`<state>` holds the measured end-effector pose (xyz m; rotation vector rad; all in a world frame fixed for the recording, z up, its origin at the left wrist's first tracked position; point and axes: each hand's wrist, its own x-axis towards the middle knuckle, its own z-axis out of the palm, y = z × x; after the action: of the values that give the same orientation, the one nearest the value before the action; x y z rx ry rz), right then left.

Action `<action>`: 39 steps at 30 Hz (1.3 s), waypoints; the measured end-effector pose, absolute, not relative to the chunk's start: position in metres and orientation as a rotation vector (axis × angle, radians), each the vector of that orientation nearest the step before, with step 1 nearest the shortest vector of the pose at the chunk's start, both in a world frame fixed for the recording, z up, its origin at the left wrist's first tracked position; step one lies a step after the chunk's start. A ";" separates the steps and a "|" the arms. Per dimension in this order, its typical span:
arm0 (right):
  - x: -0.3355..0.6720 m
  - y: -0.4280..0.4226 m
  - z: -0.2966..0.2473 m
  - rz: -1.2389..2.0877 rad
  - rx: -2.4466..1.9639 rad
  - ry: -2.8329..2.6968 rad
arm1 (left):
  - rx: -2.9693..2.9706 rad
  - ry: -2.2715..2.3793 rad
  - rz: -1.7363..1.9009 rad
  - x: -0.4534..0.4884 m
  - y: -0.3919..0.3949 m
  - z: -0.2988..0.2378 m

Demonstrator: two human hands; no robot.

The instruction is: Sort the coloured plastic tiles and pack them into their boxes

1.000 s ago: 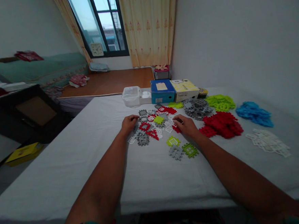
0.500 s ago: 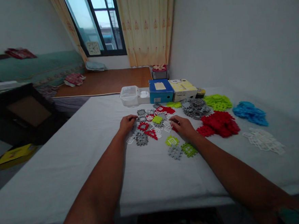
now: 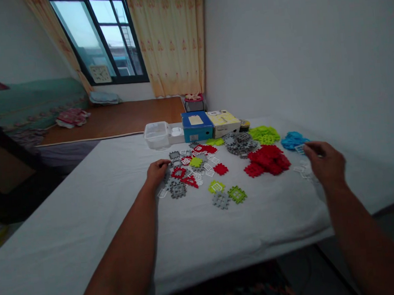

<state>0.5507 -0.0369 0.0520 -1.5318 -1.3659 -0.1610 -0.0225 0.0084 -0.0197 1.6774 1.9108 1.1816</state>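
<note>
Two bare hands are out over a white-covered table [image 3: 88, 227]. The left hand [image 3: 156, 172] rests at the near left edge of a mixed pile [image 3: 191, 165] of red, grey, green and white tiles. Its fingers [image 3: 164, 163] are curled down onto the pieces, but I cannot tell whether they grip one.

The right hand [image 3: 324, 163] is far out to the right, well apart from the left, and is raised just above a scatter of white pieces [image 3: 301, 170]. Its fingers [image 3: 310, 147] are bent together, with a small white tile [image 3: 299, 149] pinched at their tips. That tile sits just beside the blue pile [image 3: 291, 139].

Between the hands lies a red pile [image 3: 267, 159]. A grey pile [image 3: 239, 143] and a green pile [image 3: 265, 134] lie behind it. One red tile [image 3: 220, 168] lies alone by the right side of the mixed pile. Nearer the person are three single tiles close together: a lime one [image 3: 216, 186], a green one [image 3: 237, 194] and a grey one [image 3: 221, 200].

At the far edge of the table stand a clear tub [image 3: 156, 134], a blue box [image 3: 197, 126] and a yellow box [image 3: 224, 122] in a row. The two boxes touch each other.
</note>
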 end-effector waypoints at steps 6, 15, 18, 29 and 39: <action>0.659 -0.022 -0.014 -0.180 -1.904 -1.442 | 1.674 1.912 1.201 -0.020 0.008 -0.018; 0.490 -0.005 0.046 -0.227 -1.308 -1.932 | 1.678 1.922 1.181 -0.020 0.004 -0.016; 0.390 -0.007 0.048 0.076 -1.002 -2.320 | 1.680 1.919 1.171 -0.020 0.003 -0.015; 0.310 0.001 -0.005 0.048 -1.010 -2.706 | 1.730 1.901 1.153 -0.021 0.001 -0.020; 0.317 -0.007 0.000 0.120 -1.052 -2.587 | 1.747 1.922 1.120 -0.024 0.003 -0.027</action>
<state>0.3170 -0.0070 -0.0001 -1.0521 -2.5868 0.1202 -0.0239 0.0028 -0.0272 1.7473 1.9219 1.1199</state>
